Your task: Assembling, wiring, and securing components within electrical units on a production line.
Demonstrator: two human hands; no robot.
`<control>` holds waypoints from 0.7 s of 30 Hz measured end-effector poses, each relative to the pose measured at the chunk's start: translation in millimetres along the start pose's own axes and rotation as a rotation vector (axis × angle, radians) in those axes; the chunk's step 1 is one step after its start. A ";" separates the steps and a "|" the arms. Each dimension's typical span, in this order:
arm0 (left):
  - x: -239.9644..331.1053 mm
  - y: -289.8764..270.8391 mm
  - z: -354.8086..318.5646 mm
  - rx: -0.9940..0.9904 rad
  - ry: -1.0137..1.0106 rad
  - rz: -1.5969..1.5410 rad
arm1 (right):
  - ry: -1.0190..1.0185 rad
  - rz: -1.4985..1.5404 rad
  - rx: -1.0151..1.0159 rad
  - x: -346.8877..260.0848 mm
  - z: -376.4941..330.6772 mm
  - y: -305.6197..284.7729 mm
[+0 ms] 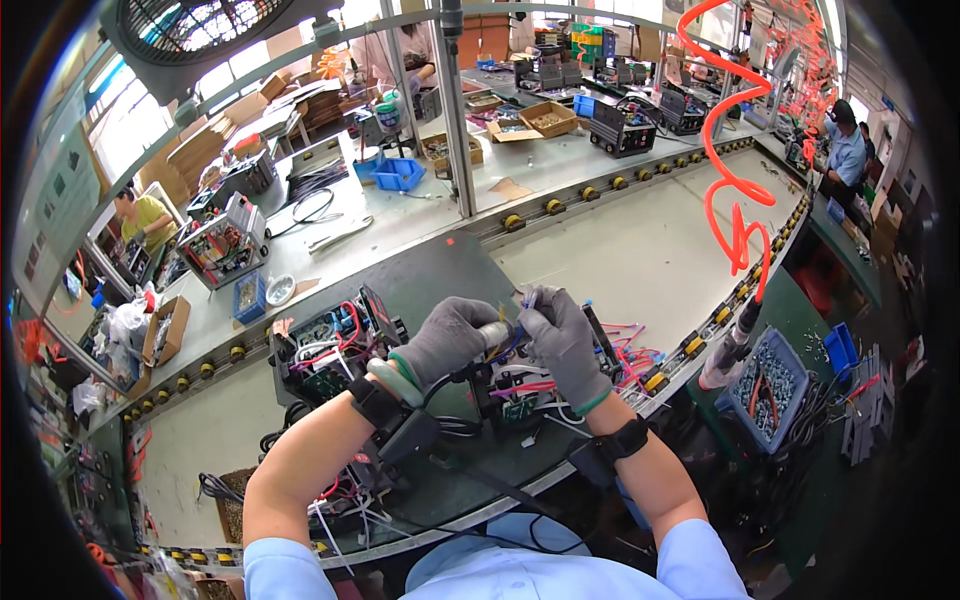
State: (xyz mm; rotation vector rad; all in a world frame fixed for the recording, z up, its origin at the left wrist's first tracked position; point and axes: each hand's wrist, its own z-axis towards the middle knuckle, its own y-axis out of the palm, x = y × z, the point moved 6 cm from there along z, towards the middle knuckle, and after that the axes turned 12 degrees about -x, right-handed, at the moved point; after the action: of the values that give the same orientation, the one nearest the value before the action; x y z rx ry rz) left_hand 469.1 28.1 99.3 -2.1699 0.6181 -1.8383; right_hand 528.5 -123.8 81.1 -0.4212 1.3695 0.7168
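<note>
Both hands wear grey gloves and meet above an open electronic unit [515, 405] with circuit boards and loose wires. My left hand [445, 340] has its fingers closed around thin blue and yellow wires [516, 342]. Close beside it, my right hand [566, 350] pinches the same small bundle from the other side. The wire ends are partly hidden by the fingers. Pink and red wires [635, 358] spread out to the right of the unit. To the left of my left hand stands another open unit [330, 345] with green boards, red wires and white wires.
A dark green board [450, 265] lies under the units on the roller-edged line. An orange coiled hose [722, 190] hangs at the right, ending at a power screwdriver [735, 350]. Nearby is a blue bin of screws [765, 390]. Co-workers sit at the far left and far right.
</note>
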 end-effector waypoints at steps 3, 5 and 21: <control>-28.4 -22.0 -3.8 0.134 -0.018 0.004 | -0.019 0.089 -0.083 -3.6 1.0 14.3; -28.0 -31.2 -10.6 0.223 -0.083 0.101 | -0.006 0.100 -0.219 -5.7 -3.0 25.8; 46.1 30.5 -80.7 0.038 0.246 1.034 | -0.361 -0.753 -0.592 -36.7 -29.1 37.4</control>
State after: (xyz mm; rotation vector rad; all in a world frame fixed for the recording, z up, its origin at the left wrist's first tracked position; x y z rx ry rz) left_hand 390.7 -12.4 141.7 -1.1614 1.3907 -1.4554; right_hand 480.3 -123.9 116.7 -1.1414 0.5540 0.5105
